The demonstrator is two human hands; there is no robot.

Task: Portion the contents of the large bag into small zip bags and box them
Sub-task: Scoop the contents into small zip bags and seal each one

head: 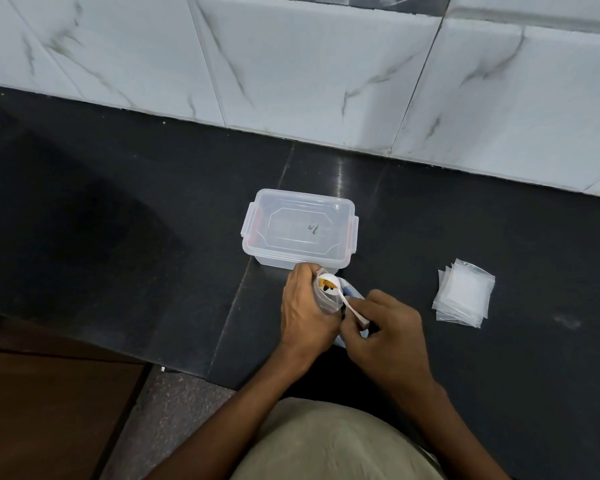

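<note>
White plastic spoon [340, 299]: we pinch its handle in our right hand [385, 337], fingers curled, the bowl pointing to 10 o'clock over the mouth of the small zip bag [326, 299]. Our left hand [305, 313] grips this bag. At 12 o'clock stands the box [300, 230], lid on; spare bags [463, 292] at 3 o'clock on the bench [118, 220].

Bag, spoon, box and spare bags on the counter

Small clear bag [326, 299] upright, white spoon [340, 294] with orange bits at its mouth; lidded clear box [300, 230] just behind; spare bags [463, 292] stacked right.
</note>
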